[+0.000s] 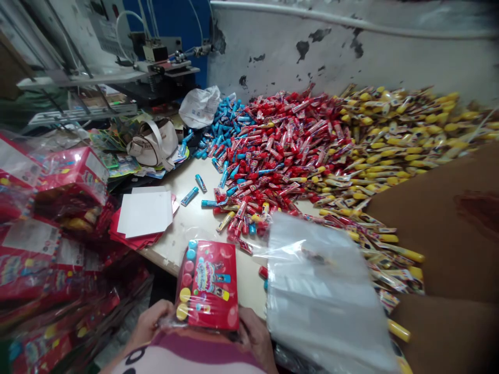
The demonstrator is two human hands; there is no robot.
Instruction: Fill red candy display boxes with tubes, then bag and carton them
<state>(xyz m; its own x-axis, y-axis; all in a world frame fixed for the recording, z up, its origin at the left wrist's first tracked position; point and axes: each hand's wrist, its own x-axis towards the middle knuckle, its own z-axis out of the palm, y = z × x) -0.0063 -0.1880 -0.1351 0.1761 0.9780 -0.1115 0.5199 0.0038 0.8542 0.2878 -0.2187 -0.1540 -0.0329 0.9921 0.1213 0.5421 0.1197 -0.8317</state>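
Both of my hands hold a red printed packet [208, 284] in a clear wrapper at the table's near edge. My left hand [150, 324] grips its lower left corner with fingers curled. My right hand [255, 337] grips its lower right corner, fingers closed round it. A stack of clear plastic bags [323, 296] lies just right of the packet. Beyond it the table [187, 223] carries heaps of small wrapped tubes: red ones [280, 150], blue ones [224, 127] and yellow ones [393, 135].
Filled red packets in clear wrap [50, 244] are piled at the left. A stack of red and white cards [144, 215] lies on the table's left edge. A sealing machine [159, 65] stands at the back left. A brown board [448, 249] covers the right side.
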